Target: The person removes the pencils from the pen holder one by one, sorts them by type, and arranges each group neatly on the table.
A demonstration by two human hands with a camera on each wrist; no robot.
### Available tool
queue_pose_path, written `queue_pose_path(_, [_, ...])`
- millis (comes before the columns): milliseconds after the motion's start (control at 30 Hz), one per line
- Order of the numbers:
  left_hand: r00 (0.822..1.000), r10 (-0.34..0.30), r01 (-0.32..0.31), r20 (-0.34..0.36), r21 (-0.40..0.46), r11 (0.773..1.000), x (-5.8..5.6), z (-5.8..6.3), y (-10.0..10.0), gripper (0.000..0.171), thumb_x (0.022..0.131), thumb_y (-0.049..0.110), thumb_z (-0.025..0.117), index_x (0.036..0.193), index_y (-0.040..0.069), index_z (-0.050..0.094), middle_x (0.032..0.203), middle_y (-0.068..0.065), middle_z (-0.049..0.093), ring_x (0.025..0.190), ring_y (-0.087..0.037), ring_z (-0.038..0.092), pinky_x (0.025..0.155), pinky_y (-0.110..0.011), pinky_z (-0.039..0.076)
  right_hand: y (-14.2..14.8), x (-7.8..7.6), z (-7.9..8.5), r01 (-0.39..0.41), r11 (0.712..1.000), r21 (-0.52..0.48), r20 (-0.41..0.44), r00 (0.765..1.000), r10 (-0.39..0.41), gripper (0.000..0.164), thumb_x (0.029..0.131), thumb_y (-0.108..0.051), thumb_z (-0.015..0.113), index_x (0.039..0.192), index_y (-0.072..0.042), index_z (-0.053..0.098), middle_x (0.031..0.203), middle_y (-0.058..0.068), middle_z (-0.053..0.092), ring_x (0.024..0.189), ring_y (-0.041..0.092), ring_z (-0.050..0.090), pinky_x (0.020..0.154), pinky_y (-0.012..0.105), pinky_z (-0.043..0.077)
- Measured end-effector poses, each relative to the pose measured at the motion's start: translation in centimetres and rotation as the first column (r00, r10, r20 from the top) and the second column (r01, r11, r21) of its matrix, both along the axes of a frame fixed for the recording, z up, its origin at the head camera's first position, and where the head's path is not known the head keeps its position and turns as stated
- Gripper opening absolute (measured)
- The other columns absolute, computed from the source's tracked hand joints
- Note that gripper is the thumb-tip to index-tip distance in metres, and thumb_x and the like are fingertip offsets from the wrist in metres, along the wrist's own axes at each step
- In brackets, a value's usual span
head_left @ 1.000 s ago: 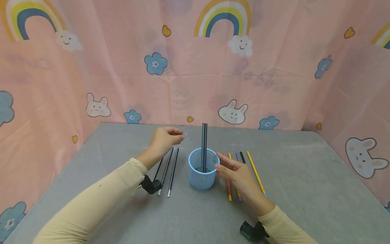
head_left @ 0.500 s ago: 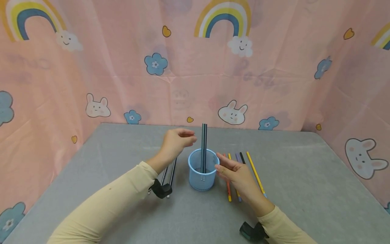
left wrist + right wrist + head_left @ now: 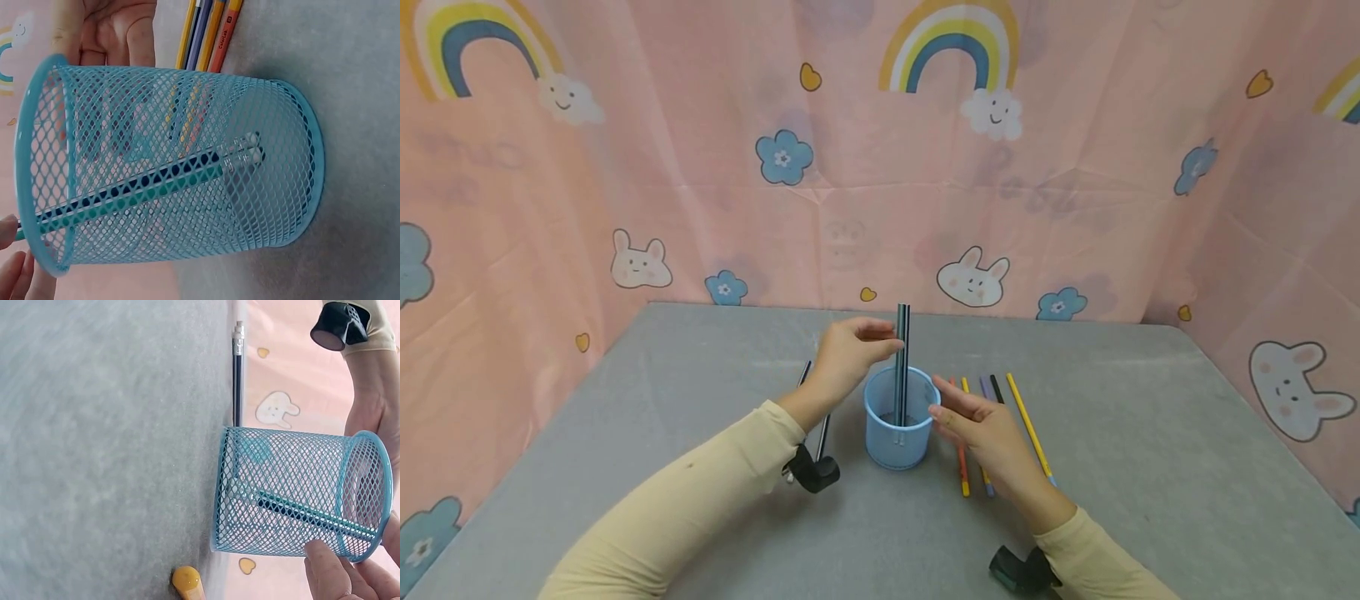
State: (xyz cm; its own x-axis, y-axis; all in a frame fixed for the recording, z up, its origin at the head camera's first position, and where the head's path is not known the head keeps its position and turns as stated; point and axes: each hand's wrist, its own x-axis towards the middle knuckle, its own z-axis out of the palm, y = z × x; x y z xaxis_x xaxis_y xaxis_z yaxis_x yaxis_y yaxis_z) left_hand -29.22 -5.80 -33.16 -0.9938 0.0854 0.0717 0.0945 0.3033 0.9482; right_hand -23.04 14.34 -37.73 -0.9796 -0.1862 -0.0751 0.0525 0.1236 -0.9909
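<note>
A light-blue mesh pencil cup (image 3: pixel 897 447) stands upright mid-table. Two eraser-tipped pencils (image 3: pixel 902 375), one navy and one green, lean inside it with their erasers at the bottom. My left hand (image 3: pixel 842 358) is at the upper part of these pencils, above the rim; thumb and forefinger are right at them, with a gap between the fingertips. My right hand (image 3: pixel 992 433) holds the cup at its right side, thumb toward the front and fingers behind at the rim. In the right wrist view those fingers (image 3: pixel 322 565) lie against the mesh wall.
Dark eraser-tipped pencils (image 3: pixel 238 381) lie left of the cup, partly hidden under the left forearm. Several coloured pencils (image 3: pixel 1030 429) lie to the right, partly behind the right hand. A pink printed curtain (image 3: pixel 865 200) hangs behind the grey table (image 3: pixel 1150 467).
My left hand has moved rightward from above the loose dark pencils to the two pencils standing in the cup. My right hand and the cup have stayed in place.
</note>
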Motion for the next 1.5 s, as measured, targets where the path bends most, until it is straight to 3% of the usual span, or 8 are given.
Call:
queue_pose_path(433, [1.000, 0.030, -0.030, 0.001, -0.017, 0.999, -0.2, -0.5, 0.7, 0.029, 0.089, 0.021, 0.076, 0.114, 0.008, 0.071, 0.109, -0.007, 0.073, 0.102, -0.020, 0.068, 0.089, -0.034, 0.059, -0.2, 0.2, -0.1, -0.001, 1.000, 0.007, -0.005, 1.000, 0.001, 0.057, 0.096, -0.024, 0.067, 0.148, -0.009, 0.047, 0.150, 0.020, 0.048, 0.132, 0.034, 0.056, 0.100, 0.036, 0.052])
queue_pose_path(667, [0.999, 0.042, -0.042, -0.027, 0.005, 0.999, 0.0, -0.2, 0.6, 0.026, 0.089, 0.021, 0.075, 0.112, 0.008, 0.072, 0.106, -0.007, 0.073, 0.098, -0.019, 0.069, 0.087, -0.033, 0.060, -0.3, 0.2, -0.1, 0.009, 1.000, 0.001, -0.002, 1.000, -0.009, 0.057, 0.096, -0.023, 0.067, 0.147, -0.009, 0.048, 0.149, 0.021, 0.049, 0.131, 0.033, 0.056, 0.099, 0.036, 0.053])
queue_pose_path(967, [0.994, 0.029, -0.015, -0.106, 0.127, 0.992, 0.5, 2.3, -0.2, 0.027, 0.090, 0.015, 0.074, 0.114, 0.004, 0.071, 0.111, -0.012, 0.073, 0.102, -0.022, 0.070, 0.091, -0.033, 0.060, -0.3, 0.1, -0.2, 0.022, 1.000, 0.007, 0.000, 1.000, -0.022, 0.055, 0.095, -0.020, 0.068, 0.146, -0.009, 0.049, 0.148, 0.019, 0.050, 0.129, 0.032, 0.058, 0.097, 0.035, 0.054])
queue_pose_path(1200, [0.982, 0.066, -0.029, -0.176, 0.207, 0.978, 0.6, 4.7, -1.3, 0.028, 0.090, 0.013, 0.073, 0.116, 0.002, 0.070, 0.112, -0.015, 0.072, 0.099, -0.021, 0.070, 0.090, -0.031, 0.060, -0.2, 0.1, -0.2, 0.016, 1.000, 0.015, 0.001, 1.000, -0.016, 0.057, 0.096, -0.021, 0.068, 0.147, -0.009, 0.048, 0.149, 0.021, 0.049, 0.129, 0.033, 0.058, 0.099, 0.038, 0.052])
queue_pose_path(1500, [0.976, 0.100, -0.046, -0.191, 0.269, 0.962, 1.1, 6.7, -2.9, 0.029, 0.091, 0.010, 0.072, 0.118, 0.000, 0.070, 0.110, -0.016, 0.071, 0.092, -0.014, 0.072, 0.084, -0.026, 0.061, -0.2, 0.1, -0.1, 0.012, 1.000, 0.019, -0.005, 1.000, -0.012, 0.056, 0.096, -0.021, 0.067, 0.147, -0.008, 0.048, 0.149, 0.021, 0.050, 0.130, 0.032, 0.058, 0.100, 0.039, 0.051])
